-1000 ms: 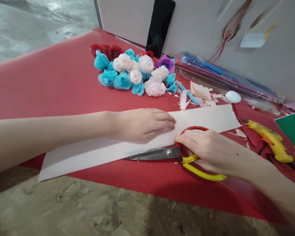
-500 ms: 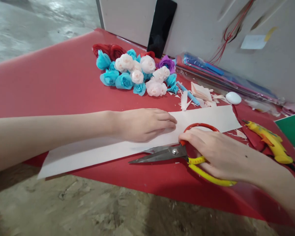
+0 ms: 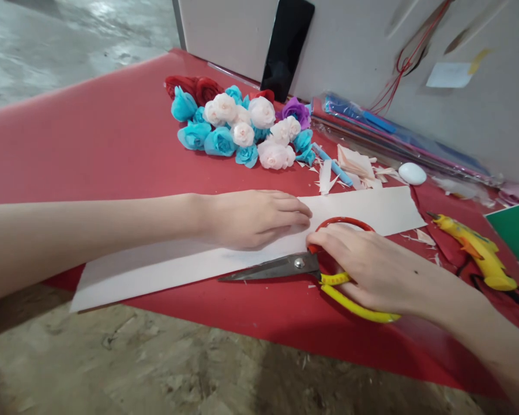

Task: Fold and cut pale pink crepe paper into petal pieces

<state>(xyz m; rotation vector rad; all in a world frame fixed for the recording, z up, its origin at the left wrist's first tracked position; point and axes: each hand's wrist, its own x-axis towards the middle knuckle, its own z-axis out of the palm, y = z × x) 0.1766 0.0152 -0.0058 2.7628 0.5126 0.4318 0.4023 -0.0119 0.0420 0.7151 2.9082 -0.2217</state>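
A long pale pink paper strip (image 3: 155,265) lies across the red sheet (image 3: 90,138). My left hand (image 3: 251,219) rests flat on the strip near its middle, fingers together and stretched out, pressing it down. My right hand (image 3: 367,265) is wrapped round the red and yellow handles of the scissors (image 3: 285,267). The steel blades lie closed along the strip's near edge, tips pointing left.
A cluster of paper roses (image 3: 237,127), white, blue, red and purple, lies behind the strip. Paper scraps (image 3: 350,167) and a white egg-shaped thing (image 3: 412,173) sit to the right. A yellow glue gun (image 3: 476,251) lies far right. A black phone (image 3: 288,46) leans on the wall.
The scissors opened slightly half a second ago and are closed again now, shifted a little left along the strip's edge. My left hand has stayed put.
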